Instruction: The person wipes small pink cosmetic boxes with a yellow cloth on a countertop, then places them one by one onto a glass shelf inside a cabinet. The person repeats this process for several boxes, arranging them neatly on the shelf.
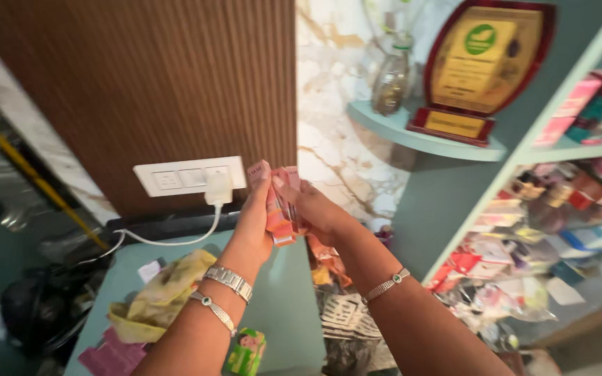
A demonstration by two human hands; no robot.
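Foreground: small green printed packet (245,352) and crumpled yellow cloth (161,296) on pale green counter (283,306). Above, left hand (253,216) & right hand (315,209) both clasp a small orange-pink carton (281,212), long axis upright, between palms. Behind: white switch plate w/ plug (191,177).

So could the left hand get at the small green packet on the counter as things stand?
Probably yes, once freed. The left hand is clasped with the right hand around a pink packet; the green packet lies uncovered just below the left forearm, nothing between.
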